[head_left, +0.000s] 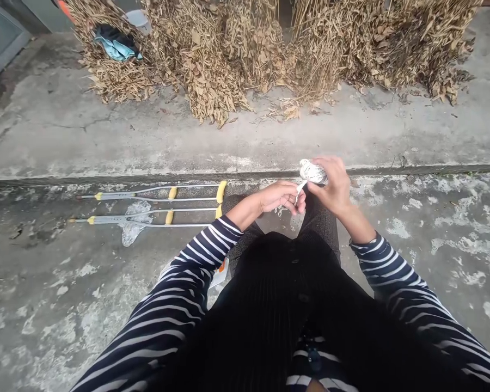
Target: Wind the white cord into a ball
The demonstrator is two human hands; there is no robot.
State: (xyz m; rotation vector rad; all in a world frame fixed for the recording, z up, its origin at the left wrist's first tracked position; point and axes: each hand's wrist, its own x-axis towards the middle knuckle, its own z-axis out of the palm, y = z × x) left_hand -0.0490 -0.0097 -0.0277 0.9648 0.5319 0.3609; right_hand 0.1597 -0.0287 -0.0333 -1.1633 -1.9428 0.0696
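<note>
A bundle of white cord [312,172], wound into a thick ball, is gripped in my right hand [334,182], its fingers curled round the right side. From the bundle a short white length runs down and left to my left hand [283,197], whose fingers are closed on it. Some loose, crinkled strands of the cord hang below the left fingers, over the gap between my knees. Both hands are close together above my lap, in front of the concrete step.
On the ground to the left lie two metal crutches [151,219] with yellow pads, a clear plastic bag [134,231] against them. Beyond the concrete ledge [245,144], dried plant stalks [237,49] are heaped, with a dark and blue cloth [116,42] on them at the left.
</note>
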